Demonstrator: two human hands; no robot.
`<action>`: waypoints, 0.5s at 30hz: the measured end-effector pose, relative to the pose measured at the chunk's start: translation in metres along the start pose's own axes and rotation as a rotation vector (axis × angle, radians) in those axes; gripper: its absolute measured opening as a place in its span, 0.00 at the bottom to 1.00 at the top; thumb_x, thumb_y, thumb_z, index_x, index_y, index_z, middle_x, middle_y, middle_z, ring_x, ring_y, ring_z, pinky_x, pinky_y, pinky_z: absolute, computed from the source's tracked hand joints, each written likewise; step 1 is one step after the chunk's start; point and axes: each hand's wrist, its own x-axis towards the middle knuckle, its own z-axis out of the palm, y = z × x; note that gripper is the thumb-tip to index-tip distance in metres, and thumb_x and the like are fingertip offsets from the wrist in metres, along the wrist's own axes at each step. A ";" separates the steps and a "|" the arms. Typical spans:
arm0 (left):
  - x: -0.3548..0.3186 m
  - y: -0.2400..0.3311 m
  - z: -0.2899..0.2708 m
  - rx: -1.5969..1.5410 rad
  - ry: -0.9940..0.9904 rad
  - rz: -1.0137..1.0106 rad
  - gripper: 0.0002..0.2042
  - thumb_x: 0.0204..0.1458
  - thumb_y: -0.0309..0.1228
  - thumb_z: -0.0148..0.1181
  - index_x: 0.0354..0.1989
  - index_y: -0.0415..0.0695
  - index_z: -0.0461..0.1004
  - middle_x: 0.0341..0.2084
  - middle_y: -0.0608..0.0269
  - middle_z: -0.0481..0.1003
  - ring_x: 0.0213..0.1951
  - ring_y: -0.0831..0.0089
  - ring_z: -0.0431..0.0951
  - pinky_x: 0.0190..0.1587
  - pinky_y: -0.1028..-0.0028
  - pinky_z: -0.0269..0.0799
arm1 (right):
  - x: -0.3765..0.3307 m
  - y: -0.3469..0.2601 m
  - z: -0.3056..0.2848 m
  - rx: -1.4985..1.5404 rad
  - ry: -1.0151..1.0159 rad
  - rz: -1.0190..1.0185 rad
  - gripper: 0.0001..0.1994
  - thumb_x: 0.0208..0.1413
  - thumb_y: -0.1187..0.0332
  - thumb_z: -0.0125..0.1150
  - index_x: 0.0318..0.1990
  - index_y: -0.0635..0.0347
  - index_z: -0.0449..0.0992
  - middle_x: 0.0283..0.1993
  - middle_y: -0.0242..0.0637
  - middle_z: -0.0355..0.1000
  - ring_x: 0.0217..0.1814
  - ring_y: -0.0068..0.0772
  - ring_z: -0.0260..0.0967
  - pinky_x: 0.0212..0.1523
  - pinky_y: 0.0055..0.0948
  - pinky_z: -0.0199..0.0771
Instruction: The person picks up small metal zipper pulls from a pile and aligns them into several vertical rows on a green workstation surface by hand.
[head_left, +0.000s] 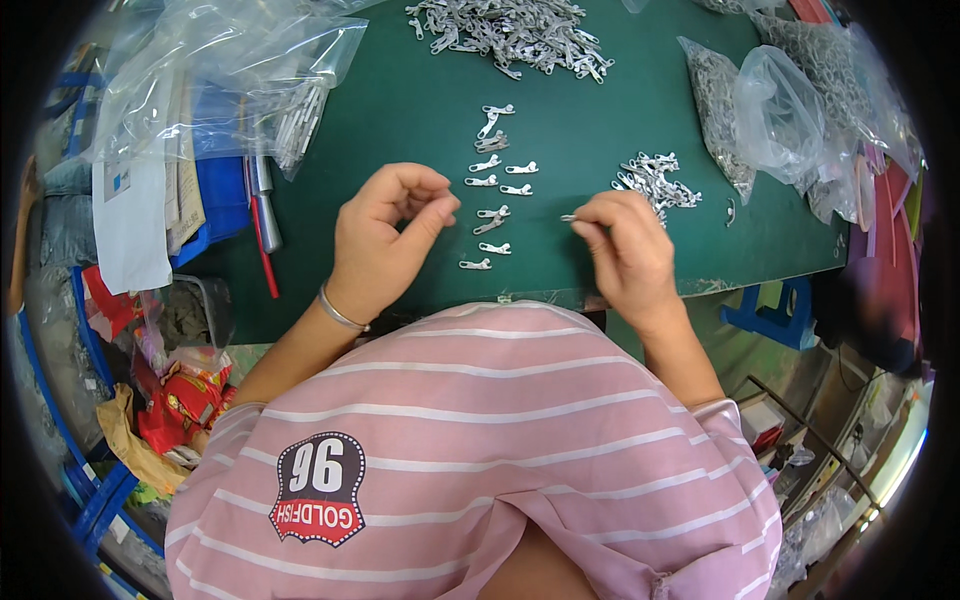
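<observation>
Several silver metal zipper sliders [492,214] lie in a loose column on the green table between my hands. My right hand [630,245] pinches one small zipper slider [568,217] between thumb and fingertips, just right of the column. My left hand [392,225], with a bangle on its wrist, hovers left of the column. Its fingers are curled, thumb and forefinger tips close together; whether anything small sits between them is hidden. A small pile of zipper sliders [655,183] lies just beyond my right hand. Far ahead is a larger heap of them [520,30].
Clear plastic bags of metal parts [715,110] stand at the far right. Left are a plastic bag [220,75], a blue tray [222,130], papers [130,225] and a red pen [268,255]. A blue stool [772,312] stands below the table's right edge.
</observation>
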 end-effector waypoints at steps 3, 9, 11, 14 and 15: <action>0.001 0.001 -0.007 0.178 0.005 0.035 0.07 0.60 0.19 0.62 0.45 0.36 0.75 0.37 0.62 0.79 0.35 0.79 0.79 0.41 0.80 0.75 | -0.003 0.006 -0.022 -0.152 0.016 0.044 0.09 0.48 0.80 0.69 0.37 0.63 0.77 0.38 0.42 0.73 0.40 0.46 0.71 0.41 0.38 0.72; 0.004 0.007 0.007 0.370 -0.054 0.209 0.05 0.51 0.18 0.67 0.36 0.38 0.80 0.33 0.62 0.77 0.27 0.77 0.74 0.31 0.78 0.70 | -0.008 0.022 -0.040 -0.359 -0.007 0.058 0.09 0.49 0.79 0.69 0.38 0.63 0.77 0.39 0.40 0.73 0.39 0.45 0.70 0.41 0.40 0.68; 0.005 0.003 0.012 0.468 -0.106 0.279 0.06 0.51 0.18 0.68 0.36 0.39 0.80 0.33 0.62 0.77 0.27 0.76 0.74 0.30 0.77 0.70 | -0.005 0.017 -0.038 -0.417 0.018 0.095 0.10 0.48 0.79 0.69 0.38 0.62 0.78 0.39 0.40 0.73 0.40 0.45 0.70 0.41 0.41 0.68; 0.005 -0.003 0.018 0.593 -0.144 0.361 0.06 0.49 0.19 0.69 0.36 0.39 0.80 0.32 0.60 0.75 0.29 0.68 0.76 0.32 0.72 0.72 | 0.001 0.016 -0.026 -0.352 -0.001 0.062 0.10 0.46 0.79 0.70 0.37 0.62 0.79 0.39 0.39 0.73 0.41 0.46 0.71 0.42 0.41 0.68; 0.006 -0.004 0.019 0.641 -0.141 0.404 0.06 0.49 0.19 0.68 0.36 0.39 0.80 0.33 0.59 0.75 0.30 0.66 0.76 0.32 0.71 0.72 | 0.004 0.015 -0.017 -0.303 -0.015 0.025 0.10 0.45 0.80 0.69 0.36 0.61 0.79 0.39 0.39 0.74 0.42 0.45 0.71 0.43 0.41 0.69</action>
